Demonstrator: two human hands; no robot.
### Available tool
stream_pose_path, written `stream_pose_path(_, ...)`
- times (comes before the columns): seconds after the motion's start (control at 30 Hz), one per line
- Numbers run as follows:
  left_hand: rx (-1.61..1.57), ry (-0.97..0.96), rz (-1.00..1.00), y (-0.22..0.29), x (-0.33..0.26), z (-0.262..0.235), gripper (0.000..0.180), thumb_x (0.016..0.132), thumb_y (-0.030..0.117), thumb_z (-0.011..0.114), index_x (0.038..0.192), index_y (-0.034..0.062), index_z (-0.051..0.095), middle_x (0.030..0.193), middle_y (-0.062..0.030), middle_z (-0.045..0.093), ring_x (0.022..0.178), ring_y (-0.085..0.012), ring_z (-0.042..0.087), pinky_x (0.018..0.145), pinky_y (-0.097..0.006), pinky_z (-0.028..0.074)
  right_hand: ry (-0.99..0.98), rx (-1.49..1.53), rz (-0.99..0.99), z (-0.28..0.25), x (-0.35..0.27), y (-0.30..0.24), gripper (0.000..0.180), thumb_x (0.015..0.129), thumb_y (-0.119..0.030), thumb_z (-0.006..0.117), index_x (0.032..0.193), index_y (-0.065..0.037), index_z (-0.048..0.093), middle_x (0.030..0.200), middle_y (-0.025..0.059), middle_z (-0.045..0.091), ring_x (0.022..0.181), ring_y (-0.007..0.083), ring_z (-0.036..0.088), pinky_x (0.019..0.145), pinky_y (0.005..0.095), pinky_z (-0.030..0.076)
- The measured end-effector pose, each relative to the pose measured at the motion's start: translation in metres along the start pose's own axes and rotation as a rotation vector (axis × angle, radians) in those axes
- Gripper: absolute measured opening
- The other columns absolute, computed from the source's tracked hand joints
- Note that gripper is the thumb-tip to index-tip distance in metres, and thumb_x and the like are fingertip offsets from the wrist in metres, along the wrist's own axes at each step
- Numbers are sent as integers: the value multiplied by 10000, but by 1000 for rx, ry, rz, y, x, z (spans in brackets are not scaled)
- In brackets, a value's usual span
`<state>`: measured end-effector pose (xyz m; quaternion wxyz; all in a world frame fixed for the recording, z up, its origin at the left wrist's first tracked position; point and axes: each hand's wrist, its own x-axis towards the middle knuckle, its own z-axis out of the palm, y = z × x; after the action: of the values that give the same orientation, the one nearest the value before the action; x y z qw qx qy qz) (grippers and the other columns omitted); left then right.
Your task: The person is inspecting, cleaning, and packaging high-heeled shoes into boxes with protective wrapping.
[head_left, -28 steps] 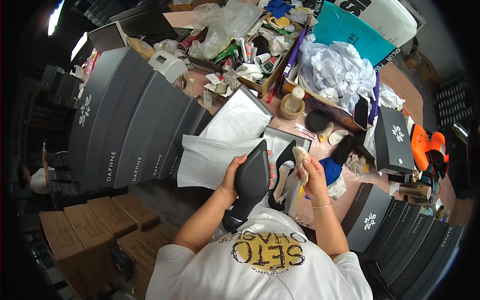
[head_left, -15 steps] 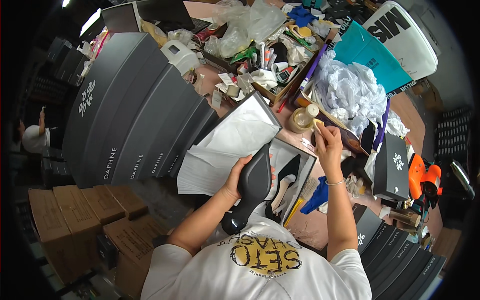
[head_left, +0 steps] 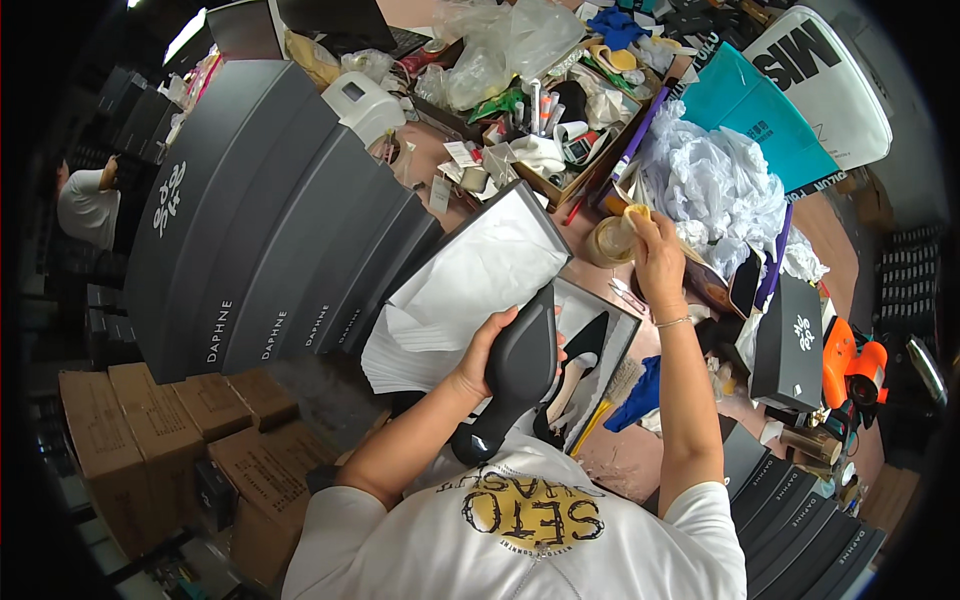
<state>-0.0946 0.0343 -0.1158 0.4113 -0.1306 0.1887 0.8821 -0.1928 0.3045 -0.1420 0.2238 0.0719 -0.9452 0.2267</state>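
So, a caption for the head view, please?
Left fingers hold a dark shoe near an open shoebox; right fingers pinch a pale cloth at a small bottle.

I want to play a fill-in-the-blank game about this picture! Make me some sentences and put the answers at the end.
1. The left hand grips a black, pointed-toe ____.
2. Another one lies inside an open ____.
3. The bracelet is on the person's ____ side.
4. The cardboard boxes at the lower left are coloured ____.

Missing words: shoe; box; right; brown.
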Motion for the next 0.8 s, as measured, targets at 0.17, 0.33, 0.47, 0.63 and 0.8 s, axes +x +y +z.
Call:
stream_pose_path(0.17,-49,26,20,6,3,-8,635,903,488,412,1348,36,406,1051,-181,587,950,-308,603,827,-472,510,-18,-25,-34,-4,16,4,303,825,-155,654,1128,-146,640,1054,173,577,872,347,607,733,396,501)
stream_pose_path(0.33,-118,90,35,11,9,-18,613,894,498,431,1307,47,465,1049,-166,597,950,-301,606,846,-459,497,-108,-1,-94,9,5,1,458,825,-208,667,1268,-171,558,1093,196,551,943,371,580,794,409,489)
stream_pose_path(0.47,-166,110,63,14,12,-22,606,880,502,461,1276,44,485,1044,-165,597,950,-297,607,841,-446,498,-77,71,-69,20,-5,10,506,822,-181,668,1306,-197,520,1172,209,518,1024,387,561,851,410,481)
stream_pose_path(0.63,-266,110,63,14,13,-23,547,853,480,535,1163,29,535,986,-189,601,904,-333,617,821,-467,507,-83,101,-62,22,-11,15,486,836,-136,646,1303,-192,523,1184,217,522,1049,392,553,880,405,467)
stream_pose_path(0.8,-221,111,45,11,12,-31,592,866,492,500,1260,50,509,1057,-168,600,957,-297,609,842,-463,496,-36,101,-41,27,-17,22,475,830,-119,652,1286,-188,541,1200,218,512,1048,385,556,890,400,463)
